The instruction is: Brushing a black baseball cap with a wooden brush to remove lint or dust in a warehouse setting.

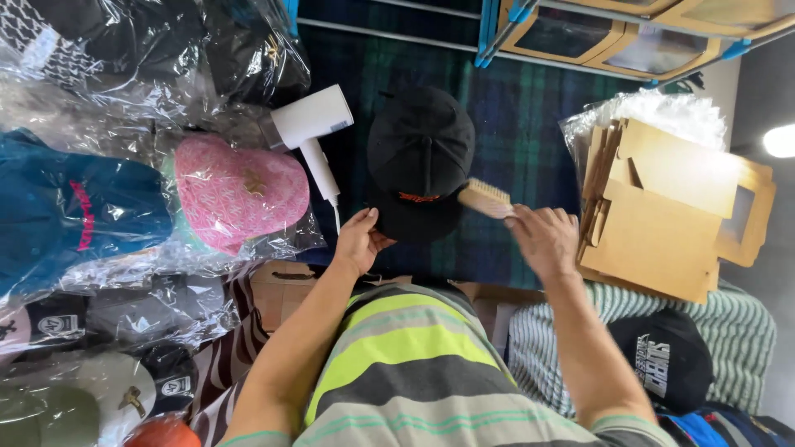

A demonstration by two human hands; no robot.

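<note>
Striped in grey and lime, our shirt [406, 372] fills the near edge, and both forearms reach out from it. Our left hand [358, 240] steadies the near rim of the black cap [421, 161], fingers pressed to its brim. Our right hand [542, 240] is clenched round the handle of a wooden brush [484, 197], whose bristles touch the cap's right side. That cap rests in the middle on a dark green plaid cloth [530, 124]. Just left lies a white hair dryer [310, 124], then a pink cap [236, 192] in clear plastic. Flat cardboard boxes [671, 207] are stacked to the right. We judge that hard strokes could push the cap out from under our light left hold, or the bristles could catch on the orange embroidery [418, 197].
</note>
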